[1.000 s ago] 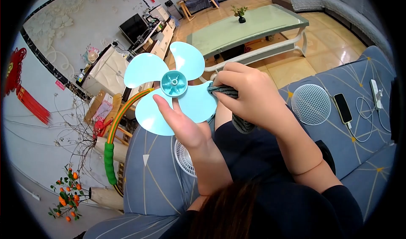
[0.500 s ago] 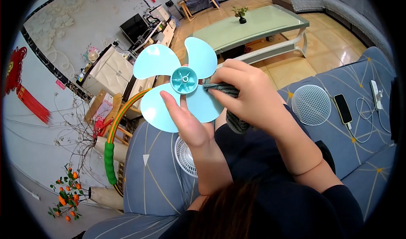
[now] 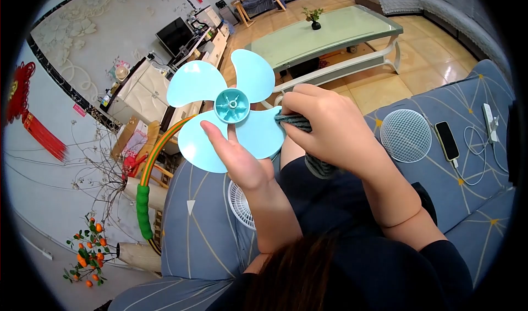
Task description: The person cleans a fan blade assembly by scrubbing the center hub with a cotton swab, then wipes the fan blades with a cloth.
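Observation:
A light-blue fan blade (image 3: 199,143) with a round hub and several rounded vanes is held up in front of me. My left hand (image 3: 245,165) grips it from below, thumb across the front and the other fingers mostly hidden behind. In my right hand (image 3: 324,118) a dark grey-green cloth (image 3: 320,167) is bunched and pinched at the outer edge of the lower right vane. The loose end of the cloth hangs under my palm. Partly hidden behind my left wrist lies a white fan grille (image 3: 240,204) on the sofa.
On the blue sofa (image 3: 190,245) to my right lie a round mesh grille (image 3: 406,136), a phone (image 3: 446,140) on a cable and a white power strip (image 3: 489,123). A glass-topped coffee table (image 3: 330,36) stands ahead. A green-gripped hoop (image 3: 143,206) rises at my left.
My right hand and the cloth have slid outward along the lower right vane, from near the hub to its edge. The fan blade has shifted slightly left.

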A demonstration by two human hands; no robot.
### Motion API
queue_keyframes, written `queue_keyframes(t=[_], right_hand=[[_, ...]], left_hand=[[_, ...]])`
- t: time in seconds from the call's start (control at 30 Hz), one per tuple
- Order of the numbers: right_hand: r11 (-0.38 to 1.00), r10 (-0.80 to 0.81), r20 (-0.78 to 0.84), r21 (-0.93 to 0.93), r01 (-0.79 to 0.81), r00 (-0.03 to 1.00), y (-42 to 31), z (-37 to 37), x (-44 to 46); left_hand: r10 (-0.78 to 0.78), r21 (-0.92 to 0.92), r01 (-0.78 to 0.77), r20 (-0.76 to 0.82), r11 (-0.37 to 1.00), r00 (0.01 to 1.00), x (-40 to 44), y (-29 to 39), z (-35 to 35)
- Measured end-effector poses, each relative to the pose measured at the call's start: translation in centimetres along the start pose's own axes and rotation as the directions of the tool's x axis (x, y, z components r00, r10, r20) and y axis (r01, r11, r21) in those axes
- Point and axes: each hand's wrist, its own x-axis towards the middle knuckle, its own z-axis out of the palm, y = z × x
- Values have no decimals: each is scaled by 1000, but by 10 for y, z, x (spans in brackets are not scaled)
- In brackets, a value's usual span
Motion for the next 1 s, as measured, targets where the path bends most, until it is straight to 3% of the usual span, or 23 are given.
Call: queue_keyframes(t=[0.1,0.23,0.43,0.53,0.57,0.63,0.67,0.77,0.87,0.97,1.0], right_hand=[[1000,-4,-37,26,5,999,-4,1,1],[996,-45,-117,75,54,992,-5,5,1],[998,25,-45,62,-22,999,-4,3,2],[994,57,-52,99,-51,997,2,4,1],[994,69,-60,83,-64,996,4,3,1],[995,91,-76,55,-87,993,9,1,1],[994,84,-88,78,-78,993,11,0,2],[983,101,-85,163,-86,991,15,-8,4],[959,100,-118,277,-64,988,18,-13,7],[940,103,-113,336,-60,988,16,-17,7],[935,92,-125,352,-42,988,16,-18,7]], left_hand=[[-39,81,32,87,996,995,-4,-1,5],[-56,72,50,74,996,996,-11,-14,15],[-26,99,23,30,995,999,-9,-9,9],[-56,109,46,86,993,995,-6,-7,-1],[6,43,-11,102,999,995,-8,-5,1],[36,172,-50,82,984,996,-6,-6,-1],[53,236,-69,73,969,996,-5,-6,-2],[26,148,-39,90,988,996,-9,-5,6],[-23,178,-1,133,984,991,-14,-3,8],[10,190,-56,234,980,972,-16,-2,15],[-49,170,-3,295,985,954,-17,-1,14]])
